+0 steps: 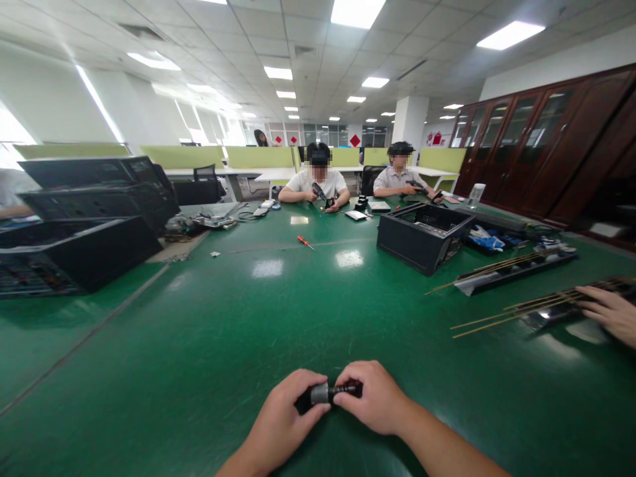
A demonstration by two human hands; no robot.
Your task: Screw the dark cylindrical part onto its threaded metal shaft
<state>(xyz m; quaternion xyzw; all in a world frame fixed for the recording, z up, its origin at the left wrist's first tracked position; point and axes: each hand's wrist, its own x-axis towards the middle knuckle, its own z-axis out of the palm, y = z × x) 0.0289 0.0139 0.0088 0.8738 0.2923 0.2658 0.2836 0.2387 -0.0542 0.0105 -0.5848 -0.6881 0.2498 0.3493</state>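
Both of my hands meet low in the middle of the view over the green table (209, 344). My left hand (285, 414) is closed around the thicker grey and black end of a small cylindrical part (328, 393). My right hand (375, 396) pinches the thinner black end of the same part. The part lies level between the two hands, just above the table top. What kind of part it is I cannot make out.
Stacked black computer cases (79, 225) stand at the left. An open black case (422, 235) and a red screwdriver (305, 242) lie further back. Thin sticks on black trays (517, 268) lie at the right, where another person's hand (611, 311) rests. Two people sit across the table.
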